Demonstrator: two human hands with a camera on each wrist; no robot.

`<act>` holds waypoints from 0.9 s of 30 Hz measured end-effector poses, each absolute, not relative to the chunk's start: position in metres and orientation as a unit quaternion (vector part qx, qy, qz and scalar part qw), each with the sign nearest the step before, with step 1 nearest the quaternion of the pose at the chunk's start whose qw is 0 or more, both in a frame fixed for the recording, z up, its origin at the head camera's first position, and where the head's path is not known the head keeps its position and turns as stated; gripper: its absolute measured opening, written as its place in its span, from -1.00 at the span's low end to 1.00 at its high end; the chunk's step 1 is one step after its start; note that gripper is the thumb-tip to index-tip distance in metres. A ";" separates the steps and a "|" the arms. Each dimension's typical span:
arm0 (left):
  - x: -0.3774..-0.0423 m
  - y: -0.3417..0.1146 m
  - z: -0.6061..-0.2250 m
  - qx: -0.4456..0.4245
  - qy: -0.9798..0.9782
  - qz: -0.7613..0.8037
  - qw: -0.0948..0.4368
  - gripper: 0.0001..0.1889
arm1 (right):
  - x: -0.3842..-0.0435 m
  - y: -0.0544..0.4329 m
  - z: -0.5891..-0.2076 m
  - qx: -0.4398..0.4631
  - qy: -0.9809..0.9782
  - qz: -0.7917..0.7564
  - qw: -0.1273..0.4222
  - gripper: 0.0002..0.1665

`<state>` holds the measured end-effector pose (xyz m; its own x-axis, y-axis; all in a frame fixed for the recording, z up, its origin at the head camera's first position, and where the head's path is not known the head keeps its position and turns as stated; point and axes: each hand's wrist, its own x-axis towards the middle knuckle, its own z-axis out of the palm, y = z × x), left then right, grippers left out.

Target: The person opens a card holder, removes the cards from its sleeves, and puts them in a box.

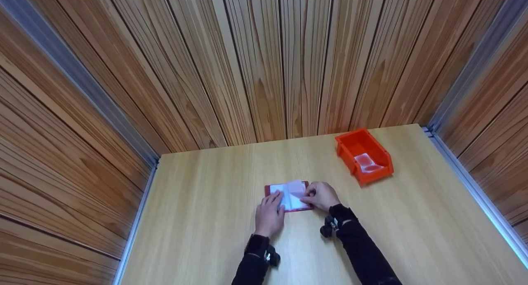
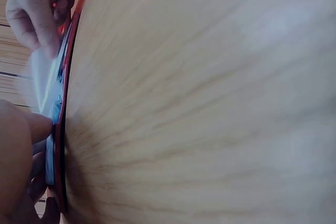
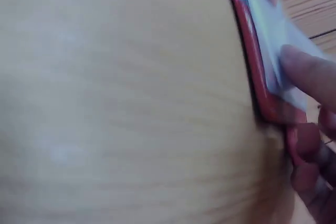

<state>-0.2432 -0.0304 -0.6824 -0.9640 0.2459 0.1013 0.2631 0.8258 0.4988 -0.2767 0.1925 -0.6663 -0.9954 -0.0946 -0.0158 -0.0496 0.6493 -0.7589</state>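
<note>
A small red-covered booklet [image 1: 293, 203] lies open on the table, its pages pale and glossy. My left hand [image 1: 269, 219] rests on the left page with fingers extended, the thumb near the lower edge. At the right side, my right hand [image 1: 324, 195] pinches a thin, translucent-looking leaf [image 1: 296, 187] between thumb and fingers. That leaf stands raised off the page beneath it. In the right wrist view the thumb [image 3: 304, 69] lies against the pale leaf, over the red cover [image 3: 252, 51]; the other fingers curl beside the cover's corner.
An orange-red open bin [image 1: 358, 175] stands at the back right, with white pieces bearing red patches [image 1: 365, 160] inside. The pale wooden table [image 1: 198, 219] is enclosed by wood-plank walls [image 1: 255, 70] and metal rails [image 1: 478, 194].
</note>
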 end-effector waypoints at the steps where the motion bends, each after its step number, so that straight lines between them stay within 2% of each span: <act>1: -0.243 -0.031 -0.682 -0.133 -0.955 -0.266 0.016 -0.52 | -0.276 0.192 -0.665 -0.038 0.906 -0.420 0.022 -0.82; 5: -0.246 -0.033 -0.680 -0.131 -0.947 -0.294 0.006 -0.49 | -0.277 0.190 -0.662 -0.023 0.907 -0.421 0.017 -0.75; 9: -0.248 -0.035 -0.679 -0.115 -0.934 -0.337 -0.029 -0.42 | -0.276 0.190 -0.660 -0.004 0.908 -0.417 0.030 -0.73; 18: -0.250 -0.041 -0.678 -0.087 -0.894 -0.435 -0.055 -0.42 | -0.276 0.176 -0.655 -0.036 0.880 -0.472 0.042 -0.84; 23: -0.251 -0.044 -0.674 -0.079 -0.873 -0.478 -0.050 -0.40 | -0.276 0.163 -0.651 -0.081 0.879 -0.464 0.069 -0.68; 27: -0.252 -0.045 -0.675 -0.098 -0.884 -0.457 -0.016 -0.40 | -0.276 0.156 -0.650 -0.124 0.870 -0.464 0.108 -0.61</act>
